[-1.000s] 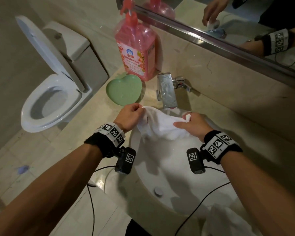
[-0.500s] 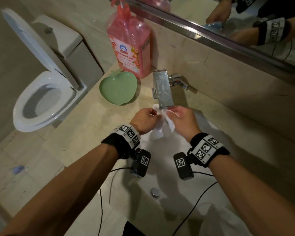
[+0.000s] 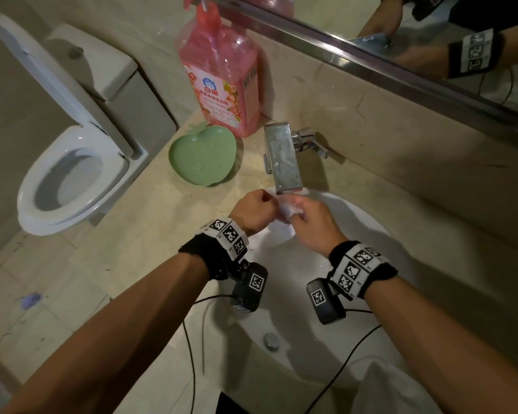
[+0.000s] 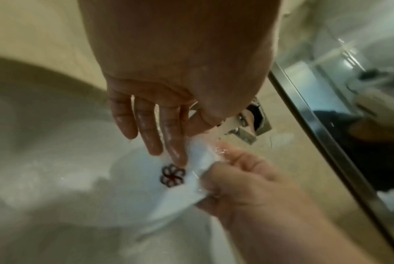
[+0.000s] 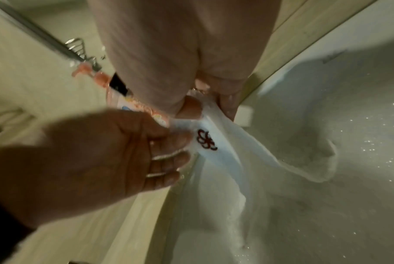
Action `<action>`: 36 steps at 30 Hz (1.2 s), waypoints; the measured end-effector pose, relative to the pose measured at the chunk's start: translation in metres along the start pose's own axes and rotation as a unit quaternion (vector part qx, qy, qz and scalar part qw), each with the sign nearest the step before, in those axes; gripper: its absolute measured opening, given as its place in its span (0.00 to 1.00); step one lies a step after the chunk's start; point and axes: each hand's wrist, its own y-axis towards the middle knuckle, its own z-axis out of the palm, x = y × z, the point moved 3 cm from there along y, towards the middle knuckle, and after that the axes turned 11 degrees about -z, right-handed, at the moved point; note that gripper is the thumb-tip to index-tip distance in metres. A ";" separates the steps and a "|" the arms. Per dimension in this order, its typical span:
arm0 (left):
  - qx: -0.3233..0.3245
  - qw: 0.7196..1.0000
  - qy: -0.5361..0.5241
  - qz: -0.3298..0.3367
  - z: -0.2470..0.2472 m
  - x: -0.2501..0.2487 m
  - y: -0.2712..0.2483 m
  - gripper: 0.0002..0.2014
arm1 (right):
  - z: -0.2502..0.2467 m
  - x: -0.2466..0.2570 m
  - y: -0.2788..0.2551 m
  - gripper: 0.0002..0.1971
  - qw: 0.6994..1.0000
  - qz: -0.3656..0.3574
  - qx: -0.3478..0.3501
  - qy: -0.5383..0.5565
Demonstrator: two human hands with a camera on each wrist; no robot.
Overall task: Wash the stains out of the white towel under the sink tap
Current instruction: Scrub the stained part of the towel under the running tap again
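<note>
White cotton towel [image 3: 284, 212] is now bunched tight between both hands directly beneath the chrome tap [image 3: 283, 158] — one second ago it was spread wide across the back of the basin [image 3: 356, 228], a hand on each end. Half a second ago the hands had already closed in; now they nearly touch.

Left hand [image 3: 253, 212]: fingers curled, pinching a fold of the towel between thumb and fingertips, seen from the left wrist view as wet fingers [image 4: 173, 142] lying on the cloth. Right hand [image 3: 310, 224]: fingers curled round the adjoining fold, thumb on top. Neither hand holds anything else.

Stain [image 4: 172, 176]: a dark red looped mark, flower-like in outline, sits on the stretched patch between the two grips, just below the left fingertips. It also shows in the right wrist view [image 5: 206, 140], sharp-edged and undimmed.

Water: a stream [image 4: 223, 130] falls from the spout onto the cloth at the top of the fold, near but slightly above the mark. The rest of the towel hangs down into the basin, wet.

Reading — the change from spread to gathered suggests the stained patch has been located and isolated for rubbing. Judged state: scrubbing at its beginning, since the mark is fully intact. The mark probably needs shifting a little into the stream.

Pink detergent bottle [image 3: 222, 76] and green dish [image 3: 204, 158] stand on the worktop [image 3: 138, 234] left of the tap, untouched.
</note>
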 end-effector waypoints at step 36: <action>-0.127 0.972 0.101 0.167 -0.041 0.008 -0.026 0.09 | -0.043 0.003 -0.021 0.08 0.995 0.066 -0.054 0.045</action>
